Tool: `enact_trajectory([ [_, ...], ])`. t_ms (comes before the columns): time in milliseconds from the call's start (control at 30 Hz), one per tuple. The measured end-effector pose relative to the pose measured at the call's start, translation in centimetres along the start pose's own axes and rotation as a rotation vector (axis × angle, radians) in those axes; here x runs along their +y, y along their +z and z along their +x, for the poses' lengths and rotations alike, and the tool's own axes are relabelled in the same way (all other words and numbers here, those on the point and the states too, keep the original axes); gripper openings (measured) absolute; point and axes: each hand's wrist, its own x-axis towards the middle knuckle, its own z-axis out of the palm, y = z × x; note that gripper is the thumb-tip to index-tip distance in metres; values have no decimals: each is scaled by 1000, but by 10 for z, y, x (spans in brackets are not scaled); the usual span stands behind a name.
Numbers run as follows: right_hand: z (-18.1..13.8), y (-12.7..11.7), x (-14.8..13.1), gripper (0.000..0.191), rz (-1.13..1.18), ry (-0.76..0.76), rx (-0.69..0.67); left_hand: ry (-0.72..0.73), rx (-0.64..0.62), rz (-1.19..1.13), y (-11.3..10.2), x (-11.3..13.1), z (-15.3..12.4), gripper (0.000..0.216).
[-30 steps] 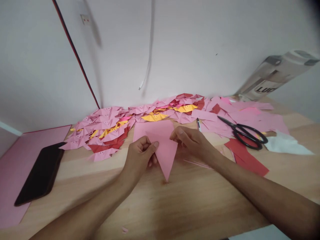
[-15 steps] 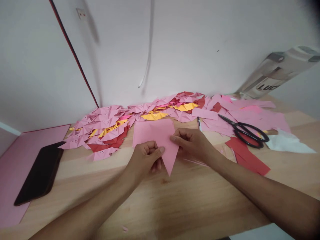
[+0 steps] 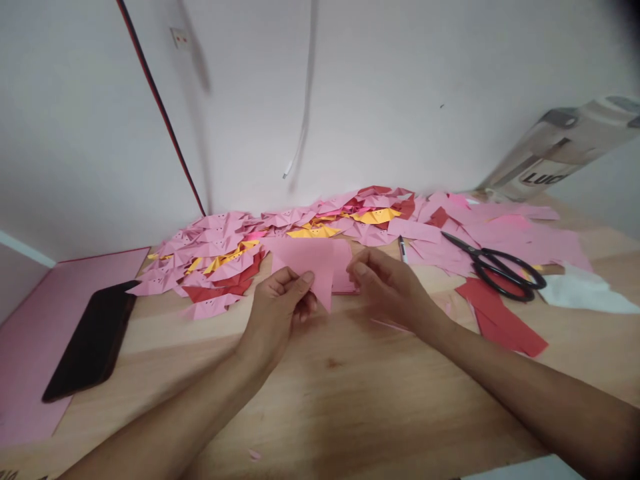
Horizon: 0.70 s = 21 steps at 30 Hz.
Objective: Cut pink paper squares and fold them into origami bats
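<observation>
Clock centre: held pink sheet. Open passage: bare wooden tabletop, 6 o'clock, between left forearm and right forearm. Obstacles: folded-paper heap, 9 to 2; black scissors, 3; phone, between 8 and 9.

The left hand pinches a pink paper sheet between thumb and fingers, its pointed corner hanging down in front of a pink paper stack. The right hand, fingers curled, is at the stack's right edge; whether it grips anything is unclear. Behind them, folded paper shapes, mostly pink with some yellow and red, pile along the wall. A black phone lies at left; black scissors, red paper pieces and a marker lie at right
</observation>
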Motion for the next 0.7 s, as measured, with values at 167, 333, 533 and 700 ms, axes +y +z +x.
enact_trajectory([
  [167,-6,11,-2,30,192,137,-333,54,-12,-8,5,-6,-3,21],
  [333,-8,18,1,36,276,240,-399,14,-68,-1,10,-11,-10,24],
  [533,-10,17,1,32,253,232,-378,-8,-19,-54,6,-1,-6,25],
  [700,-8,10,1,28,54,142,-269,-50,16,-131,-3,9,4,27],
])
